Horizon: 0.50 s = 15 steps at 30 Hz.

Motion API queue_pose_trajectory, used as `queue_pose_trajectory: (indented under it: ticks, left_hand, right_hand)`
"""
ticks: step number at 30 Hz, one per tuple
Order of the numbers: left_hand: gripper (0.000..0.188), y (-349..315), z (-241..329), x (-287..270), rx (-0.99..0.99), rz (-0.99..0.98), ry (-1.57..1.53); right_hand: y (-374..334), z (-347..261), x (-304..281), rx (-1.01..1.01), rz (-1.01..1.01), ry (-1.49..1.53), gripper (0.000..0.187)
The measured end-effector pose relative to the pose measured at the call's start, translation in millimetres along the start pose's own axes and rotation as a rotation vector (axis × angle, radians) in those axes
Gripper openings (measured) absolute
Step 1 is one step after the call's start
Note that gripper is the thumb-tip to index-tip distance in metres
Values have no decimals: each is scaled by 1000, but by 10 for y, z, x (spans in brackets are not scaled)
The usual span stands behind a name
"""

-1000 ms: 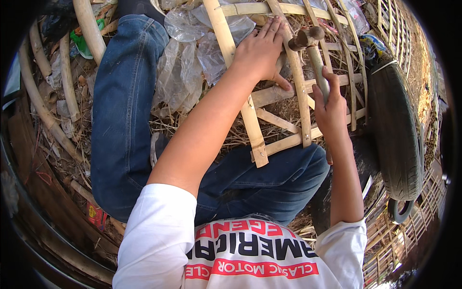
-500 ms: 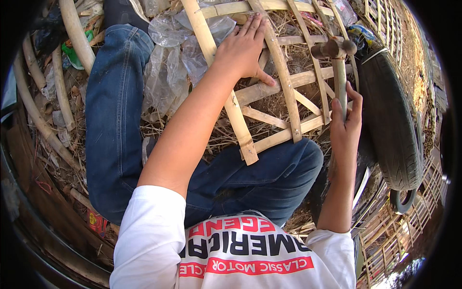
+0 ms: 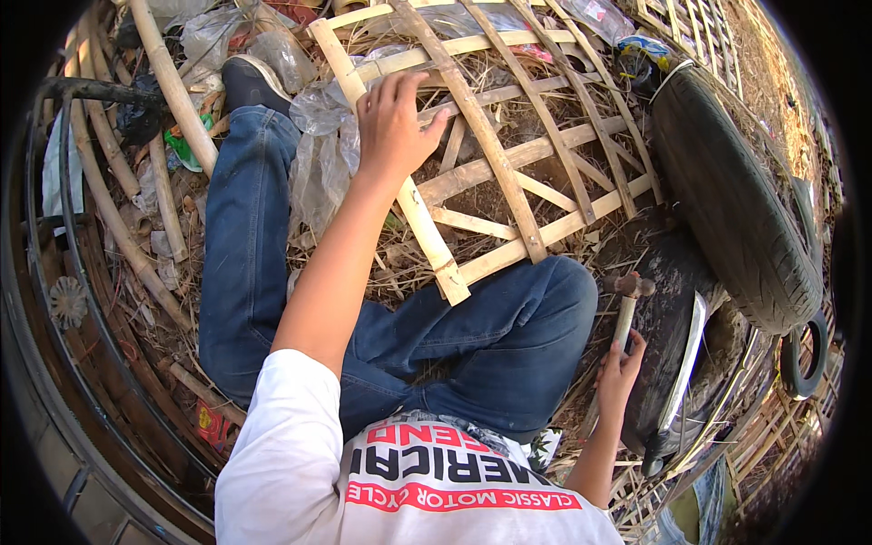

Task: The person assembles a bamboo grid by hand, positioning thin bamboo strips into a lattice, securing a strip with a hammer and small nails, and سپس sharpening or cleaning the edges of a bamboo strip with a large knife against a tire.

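A bamboo lattice of nailed flat strips lies in front of me, its near edge against my bent leg. Over its left edge strip is my left hand, the fingers slightly bent and the thumb spread away, holding nothing. Whether the fingertips touch the bamboo I cannot tell. Low at my right side, my right hand is closed round the wooden handle of a hammer. The rusty hammer head points up and away from me, beside my knee.
A black tyre stands at the right, with a dark rounded object near the hammer. Bamboo poles and a black metal frame are at the left. Clear plastic sheeting lies among straw beside the lattice.
My right hand has lowered the hammer toward me, from beside the lattice to beside my knee. My left hand has lifted from flat on the strips and moved left, its fingers now bent.
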<state>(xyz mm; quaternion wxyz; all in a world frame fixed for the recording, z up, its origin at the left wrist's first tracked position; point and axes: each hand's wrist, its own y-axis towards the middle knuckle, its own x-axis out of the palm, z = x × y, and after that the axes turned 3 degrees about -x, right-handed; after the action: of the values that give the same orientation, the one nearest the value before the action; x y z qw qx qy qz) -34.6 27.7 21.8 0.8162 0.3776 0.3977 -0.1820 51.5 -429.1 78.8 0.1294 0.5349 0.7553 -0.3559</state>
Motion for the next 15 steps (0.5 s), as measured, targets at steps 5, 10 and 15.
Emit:
queue_pose_trajectory:
  ticks: [5, 10, 15]
  left_hand:
    - [49, -360, -220, -290, -667, -34, -147]
    - [48, -598, -140, -387, -1125, -539, -1201]
    - [27, -439, -40, -473, -994, -362, -1210]
  right_hand:
    - [117, 363, 90, 100, -84, 121, 34]
    - [391, 788, 235, 145, -86, 214, 33]
    - [460, 832, 151, 107, -219, 66, 44]
